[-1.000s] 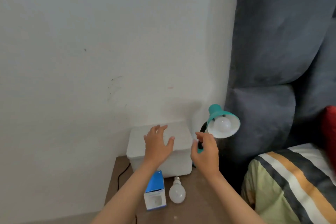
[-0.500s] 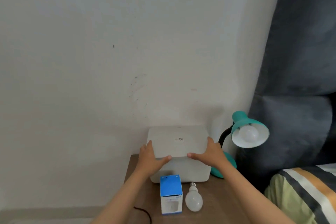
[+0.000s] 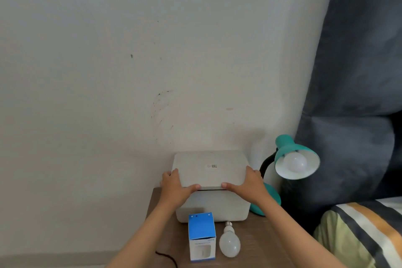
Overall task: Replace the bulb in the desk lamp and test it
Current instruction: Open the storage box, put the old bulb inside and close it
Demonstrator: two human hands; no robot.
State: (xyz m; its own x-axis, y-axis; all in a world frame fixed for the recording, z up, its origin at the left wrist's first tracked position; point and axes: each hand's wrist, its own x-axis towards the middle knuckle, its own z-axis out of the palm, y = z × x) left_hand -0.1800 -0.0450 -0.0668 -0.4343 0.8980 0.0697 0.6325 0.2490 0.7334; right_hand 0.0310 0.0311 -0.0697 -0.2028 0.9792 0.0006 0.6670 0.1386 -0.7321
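Observation:
A teal desk lamp (image 3: 289,150) stands at the right of the brown bedside table (image 3: 256,243), with a white bulb (image 3: 295,163) in its shade, unlit. A loose white bulb (image 3: 229,243) lies on the table beside a blue and white bulb box (image 3: 201,236). My left hand (image 3: 174,187) and my right hand (image 3: 248,183) grip the two front corners of the lid (image 3: 208,167) of a white storage box (image 3: 213,206). The lid is raised a little at the front, showing a dark gap.
A black cord (image 3: 167,258) runs over the table's front left. The white wall (image 3: 130,72) is right behind the box. A dark grey padded headboard (image 3: 356,72) and striped bedding (image 3: 365,233) lie to the right.
Both hands left the lamp area and took hold of the white box's lid, which has lifted slightly at the front. The view has shifted to the left.

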